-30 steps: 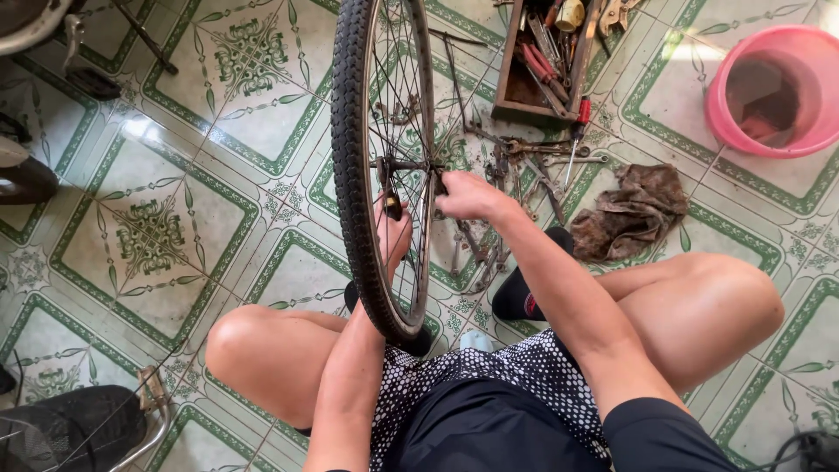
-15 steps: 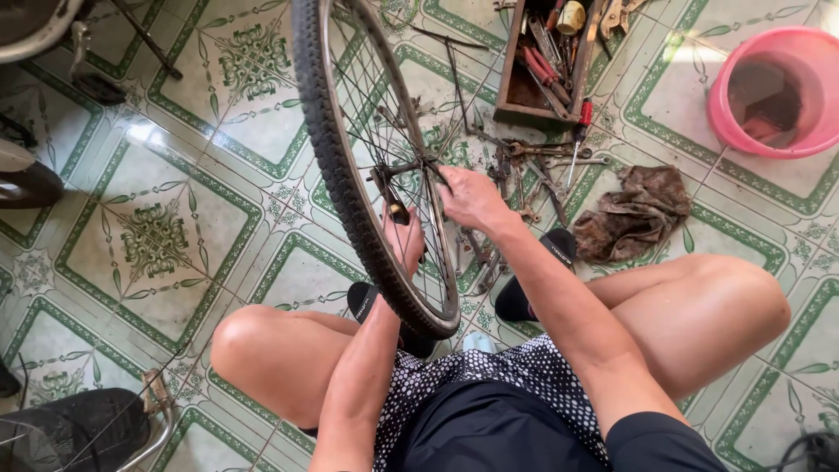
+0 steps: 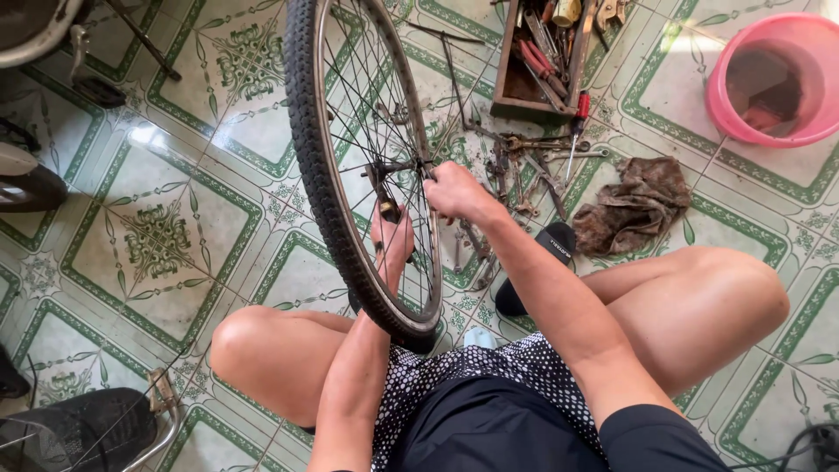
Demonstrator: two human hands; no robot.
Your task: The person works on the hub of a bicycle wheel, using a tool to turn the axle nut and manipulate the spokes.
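Observation:
A bicycle wheel (image 3: 308, 166) with a black knobby tyre and thin spokes stands upright between my knees, tilted a little to the right at the bottom. My left hand (image 3: 391, 239) reaches through the spokes and grips the hub axle (image 3: 384, 171) from the left side. My right hand (image 3: 454, 192) is closed on the axle end on the wheel's right side. Whether either hand also holds a small tool is hidden by the fingers and spokes.
Wrenches and other metal tools (image 3: 524, 166) lie scattered on the green patterned floor tiles beyond the wheel. A wooden toolbox (image 3: 544, 61), a pink basin (image 3: 773, 79), a dirty rag (image 3: 636, 205) and a black sandal (image 3: 552, 245) sit at right. Other bike parts (image 3: 35, 183) are at left.
The wheel has tilted and shifted, its top swinging left while the bottom stays by my legs. Both hands have stayed on the hub.

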